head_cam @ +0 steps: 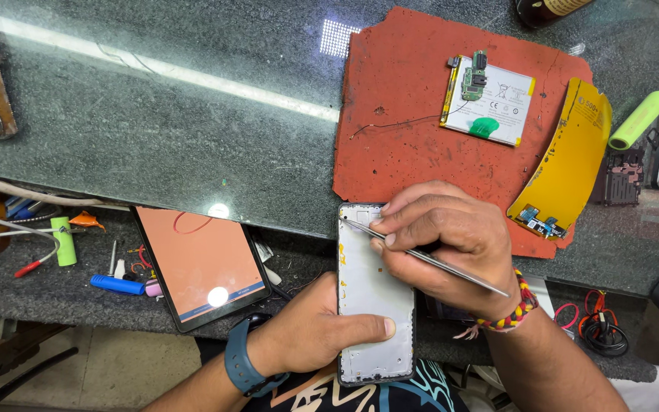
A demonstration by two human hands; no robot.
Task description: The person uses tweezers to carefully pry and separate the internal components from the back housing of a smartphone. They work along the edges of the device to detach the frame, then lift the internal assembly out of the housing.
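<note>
1. My left hand (pixel 310 332) grips the phone frame (pixel 375 294) from its left side, thumb pressed flat across its pale inner face.
2. My right hand (pixel 444 236) is clenched around thin metal tweezers (pixel 421 255), tip resting on the frame's upper left corner.
3. The frame lies at the counter's (pixel 154 130) near edge, its top just touching the red mat (pixel 413 152).
4. On the mat, beyond the frame, sits a white battery (pixel 490 99) with a small green board on it (a thin wire trails off to its left).
5. A yellow strip (pixel 570 160) curls over the mat's right edge.
6. Left of the frame lies a tablet (pixel 200 263), screen up.
</note>
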